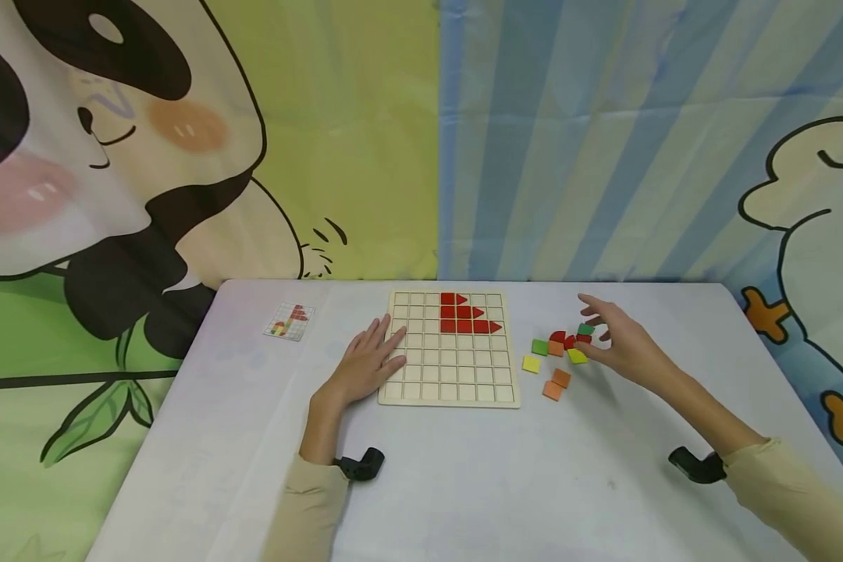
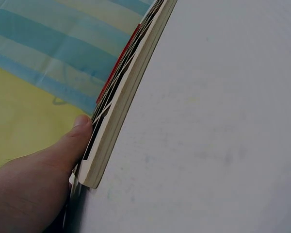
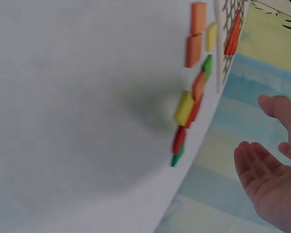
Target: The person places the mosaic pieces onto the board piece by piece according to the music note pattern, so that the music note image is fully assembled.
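A pale wooden grid board [image 1: 448,376] lies flat on the white table. Several red square and triangle tiles [image 1: 464,312] fill parts of three rows near its top. My left hand [image 1: 367,361] rests with spread fingers on the board's left edge; in the left wrist view its thumb [image 2: 77,136] touches the frame. To the right of the board lie loose tiles in orange [image 1: 553,389], yellow [image 1: 531,364], green [image 1: 539,346] and red [image 1: 558,337]. Above this group my right hand [image 1: 628,343] hovers, thumb and fingers apart, with nothing visible between them.
A small pattern card [image 1: 289,322] with a printed coloured grid lies on the table [image 1: 464,484] left of the board. Behind the table's far edge hangs a printed curtain [image 1: 534,156]. Each wrist wears a black camera mount [image 1: 362,464].
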